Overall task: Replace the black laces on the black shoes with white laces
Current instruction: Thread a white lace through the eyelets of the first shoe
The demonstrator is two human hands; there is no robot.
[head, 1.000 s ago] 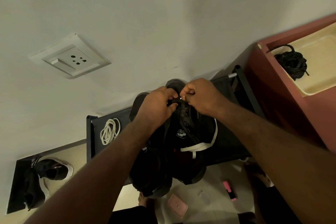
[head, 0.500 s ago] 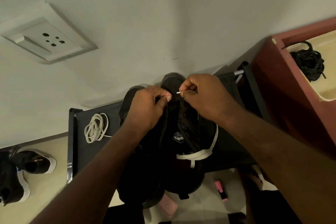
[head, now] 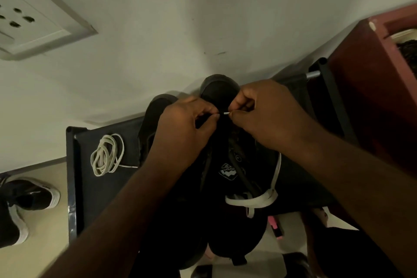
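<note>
Pinched between thumb and forefinger of the right hand (head: 266, 117), the lace tip (head: 225, 113) is pointed sideways at the left hand (head: 182, 133). That hand's curled fingers appear to grip the eyelet edge of the black shoe (head: 220, 88) just beside the tip. The shoe is laid lengthwise under both hands, toe beyond the grip, heel toward the person. The white lace (head: 276, 171) is run back from the right hand along the shoe's right side to a loose loop. The tip's long axis is set across the shoe. The eyelet is hidden, so a short leftward push is judged to be needed.
</note>
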